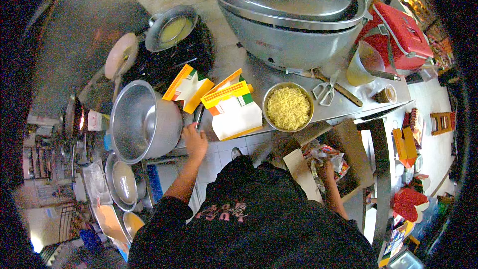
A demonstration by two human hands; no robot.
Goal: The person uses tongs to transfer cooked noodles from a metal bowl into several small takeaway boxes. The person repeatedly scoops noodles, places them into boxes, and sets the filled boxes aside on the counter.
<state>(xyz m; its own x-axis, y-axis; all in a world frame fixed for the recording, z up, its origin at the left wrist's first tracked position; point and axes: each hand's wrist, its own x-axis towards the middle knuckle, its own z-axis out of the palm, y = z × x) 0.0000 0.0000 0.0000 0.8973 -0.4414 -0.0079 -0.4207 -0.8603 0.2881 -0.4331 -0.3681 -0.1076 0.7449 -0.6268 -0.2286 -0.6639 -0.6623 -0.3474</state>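
My left hand is at the front edge of the steel table, between a large metal pot and the opened yellow cartons. Its fingers are drawn together at the lower end of a slim dark-and-silver utensil, whose kind I cannot make out. My right hand reaches down into an open cardboard box, among crumpled plastic wrappers; its fingertips are hidden there. A steel bowl full of pale yellow noodles stands near the edge. Left of it lie a yellow-and-white carton and a second carton.
A big lidded metal cooker stands at the back. To its right are a red cooler bag, a clear jug, and tongs. Pans sit on a dark stove at the back left; more bowls stand at left.
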